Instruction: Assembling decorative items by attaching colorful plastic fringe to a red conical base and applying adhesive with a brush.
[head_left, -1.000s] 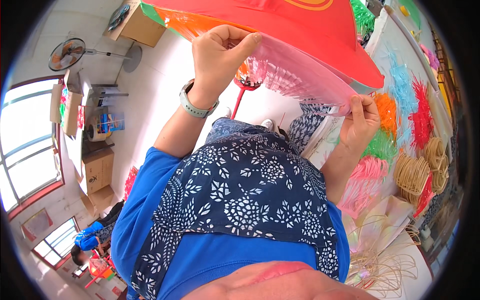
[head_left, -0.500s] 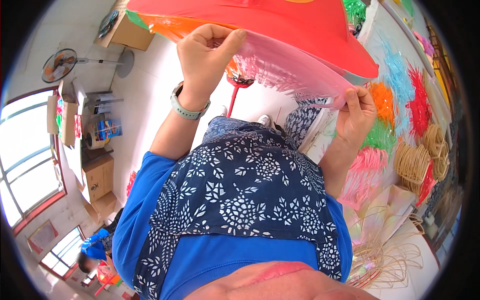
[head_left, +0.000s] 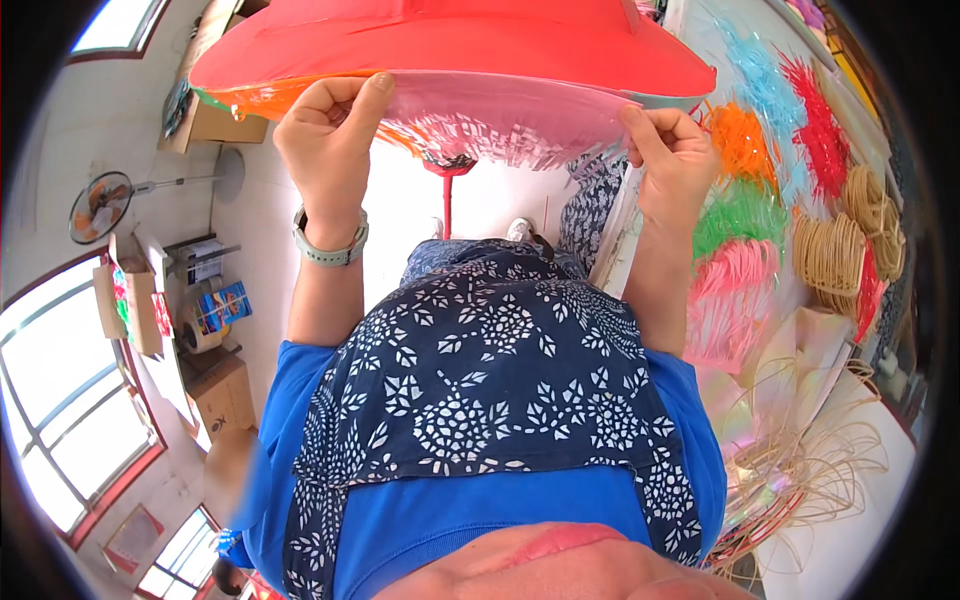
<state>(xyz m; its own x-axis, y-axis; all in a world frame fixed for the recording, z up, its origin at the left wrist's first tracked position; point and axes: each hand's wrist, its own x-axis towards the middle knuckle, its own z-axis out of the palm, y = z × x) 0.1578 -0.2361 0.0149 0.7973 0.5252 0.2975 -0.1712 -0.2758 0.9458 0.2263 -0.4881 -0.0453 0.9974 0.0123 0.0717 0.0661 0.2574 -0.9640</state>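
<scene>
A large red covered form [head_left: 450, 45] with a wide curved rim spans the top of the head view. Along its near edge runs a pink fringe strip [head_left: 500, 105], cut into shiny strands that hang down. My left hand [head_left: 330, 145] pinches the strip's left end at the rim between thumb and fingers. The right end is pinched in my right hand [head_left: 675, 155], so the strip stretches fairly straight between them. Left of it, an orange fringe [head_left: 275, 98] shows on the same edge, with a bit of green farther left. A red pole [head_left: 448, 205] stands below the form.
At right, a table carries blue [head_left: 755, 80], red [head_left: 815, 115], orange [head_left: 740, 145], green [head_left: 740, 215] and pink fringe bundles [head_left: 735, 290], plus tan coils [head_left: 830, 255] and thin looped strips [head_left: 800, 480]. A fan [head_left: 100, 207] and cardboard boxes [head_left: 222, 395] are at left. Another person [head_left: 230, 577] is partly visible lower left.
Both hands and the red form have shifted left in the view. The right hand is higher, and the pink strip lies more level along the rim. The view itself has turned slightly.
</scene>
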